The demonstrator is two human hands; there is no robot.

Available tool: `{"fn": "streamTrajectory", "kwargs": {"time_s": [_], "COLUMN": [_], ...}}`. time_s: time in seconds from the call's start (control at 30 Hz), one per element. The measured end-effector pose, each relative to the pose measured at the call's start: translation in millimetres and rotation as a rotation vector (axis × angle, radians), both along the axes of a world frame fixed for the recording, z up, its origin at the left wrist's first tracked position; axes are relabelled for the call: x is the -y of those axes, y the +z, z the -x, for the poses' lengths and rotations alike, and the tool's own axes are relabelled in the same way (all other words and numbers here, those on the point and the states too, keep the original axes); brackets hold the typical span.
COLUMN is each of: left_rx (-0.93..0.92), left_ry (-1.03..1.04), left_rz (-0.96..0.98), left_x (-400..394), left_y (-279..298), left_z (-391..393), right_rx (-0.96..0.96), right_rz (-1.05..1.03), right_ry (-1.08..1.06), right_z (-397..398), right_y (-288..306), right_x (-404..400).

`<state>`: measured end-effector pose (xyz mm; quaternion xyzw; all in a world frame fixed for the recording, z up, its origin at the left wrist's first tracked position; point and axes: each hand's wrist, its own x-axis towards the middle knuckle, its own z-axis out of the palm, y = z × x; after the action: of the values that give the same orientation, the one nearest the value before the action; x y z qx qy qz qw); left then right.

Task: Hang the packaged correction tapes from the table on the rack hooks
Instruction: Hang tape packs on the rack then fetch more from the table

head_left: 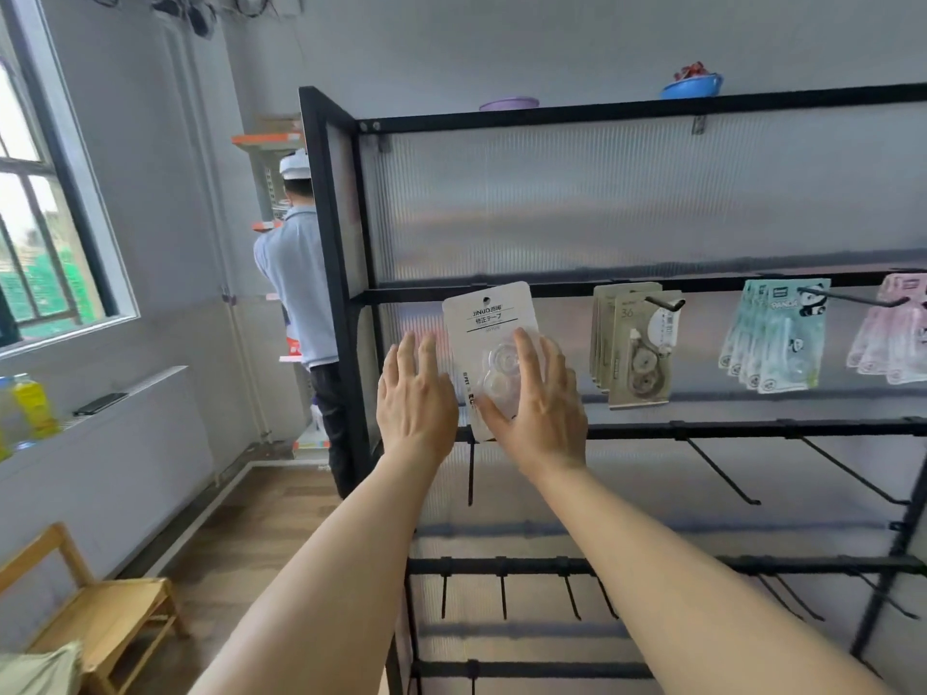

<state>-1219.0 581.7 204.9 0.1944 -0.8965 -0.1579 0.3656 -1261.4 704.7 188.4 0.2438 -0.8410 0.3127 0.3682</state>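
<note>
The right hand (pixel 539 408) pinches a white packaged correction tape (pixel 489 338) between thumb and straight fingers, holding it up against the second bar of the black rack (pixel 346 293), while the left hand (pixel 414 398), fingers straight and loosely spread, hovers just beside its left edge.

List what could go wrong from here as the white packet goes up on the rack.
1. The white packet sits at the top bar, but its hook is hidden behind it, so the hole may miss and the packet drop.
2. The right hand covers the clear bubble; pressing could dent it.
3. The left hand lies open beside the packet, giving little support if it slips.
4. A sideways swing could knock the beige packets hanging alongside.
</note>
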Motion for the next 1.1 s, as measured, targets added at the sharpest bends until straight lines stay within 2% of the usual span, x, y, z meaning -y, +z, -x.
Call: {"fn": "streamTrajectory", "kwargs": {"time_s": [0.17,0.37,0.57,1.1], "left_rx": [-0.087,-0.117,-0.156,-0.087], "left_ry": [-0.016,-0.003,-0.021,-0.082], "left_rz": [-0.053,-0.06,-0.072,-0.06], "left_x": [8,12,16,21], "left_y": [-1,-3,-1,-4], "left_z": [-2,-3,1,4], "right_rx": [-0.043,-0.027,0.091,0.162], "right_rz": [-0.048,0.044,0.12,0.044], "right_ry": [-0.009,-0.076,-0.093,-0.08], "right_z": [-8,-26,-41,-53], "right_y": [-7,-5,3,23], "right_x": [6,17,28,16]}}
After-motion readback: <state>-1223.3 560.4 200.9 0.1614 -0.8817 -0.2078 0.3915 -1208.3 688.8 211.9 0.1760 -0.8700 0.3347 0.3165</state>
